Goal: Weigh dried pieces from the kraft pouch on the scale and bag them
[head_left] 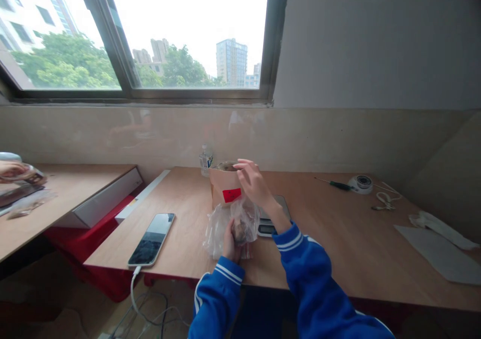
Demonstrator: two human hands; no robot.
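Note:
My left hand (230,243) is closed around a clear plastic bag (216,231) with something brownish inside, low at the near side of the table. Right behind it stands a brown paper bag (223,183) with a red label (232,195), its top open and some contents showing at the mouth. My right hand (253,181) is over the right side of that mouth, fingers stretched and slightly bent, with nothing visible in them. Partly hidden behind my right wrist is a flat grey digital scale (282,206).
A phone (152,239) on a white charging cable (133,284) lies at left. Behind the paper bag stands a plastic bottle (205,161). To the right are a screwdriver (338,184), a dome camera (361,183) and a grey sheet (438,253). Another person's hand (11,169) works at the left table.

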